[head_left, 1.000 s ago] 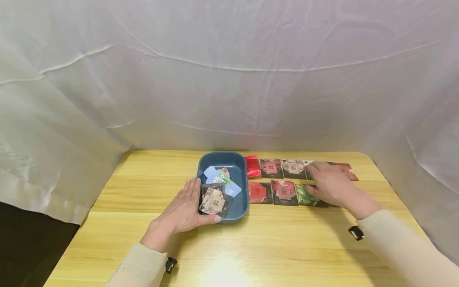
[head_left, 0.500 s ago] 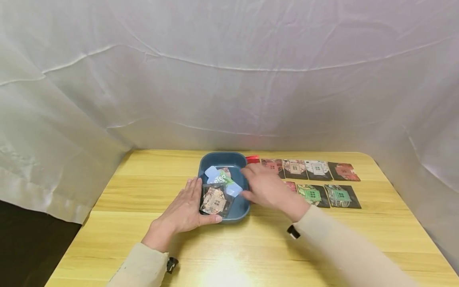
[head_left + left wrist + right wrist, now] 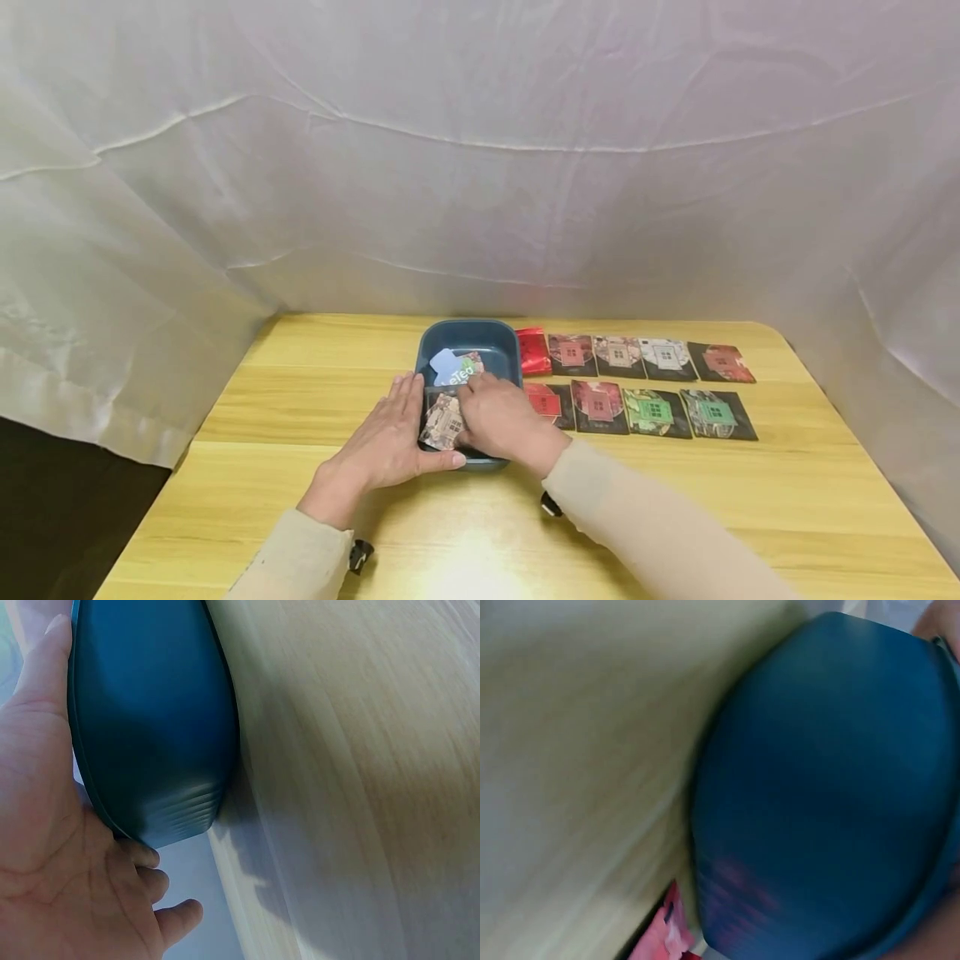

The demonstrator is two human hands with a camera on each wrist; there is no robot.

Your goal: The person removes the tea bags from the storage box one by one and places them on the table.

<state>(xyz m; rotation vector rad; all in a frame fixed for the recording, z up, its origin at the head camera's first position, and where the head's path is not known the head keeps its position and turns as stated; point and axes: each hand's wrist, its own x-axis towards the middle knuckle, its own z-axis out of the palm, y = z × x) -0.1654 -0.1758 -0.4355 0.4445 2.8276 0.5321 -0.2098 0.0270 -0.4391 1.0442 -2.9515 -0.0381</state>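
Observation:
In the head view, a blue tub (image 3: pixel 468 332) holds tea packets. My left hand (image 3: pixel 378 442) lies along its left side with fingers extended, the thumb reaching over the front rim. The left wrist view shows that palm against the tub wall (image 3: pixel 157 712). Inside the tub, my right hand (image 3: pixel 506 421) pinches the right part of a black tea packet (image 3: pixel 442 422) with a cream floral label; its fingertips are partly hidden. Behind that packet lies a pale blue tea packet (image 3: pixel 447 367) with white lettering. The right wrist view is blurred and mostly shows the tub's outer wall (image 3: pixel 817 780).
To the tub's right lie two rows of flat tea packets: a shiny red packet (image 3: pixel 534 352), a white-labelled packet (image 3: pixel 667 357), a green-labelled packet (image 3: pixel 656 412) and several others. The wooden table (image 3: pixel 300 400) reaches back to a pale cloth (image 3: pixel 480 208).
My right hand has moved left from the rows of packets, over the tub's right rim and down to the black tea packet. The left hand has stayed at the tub.

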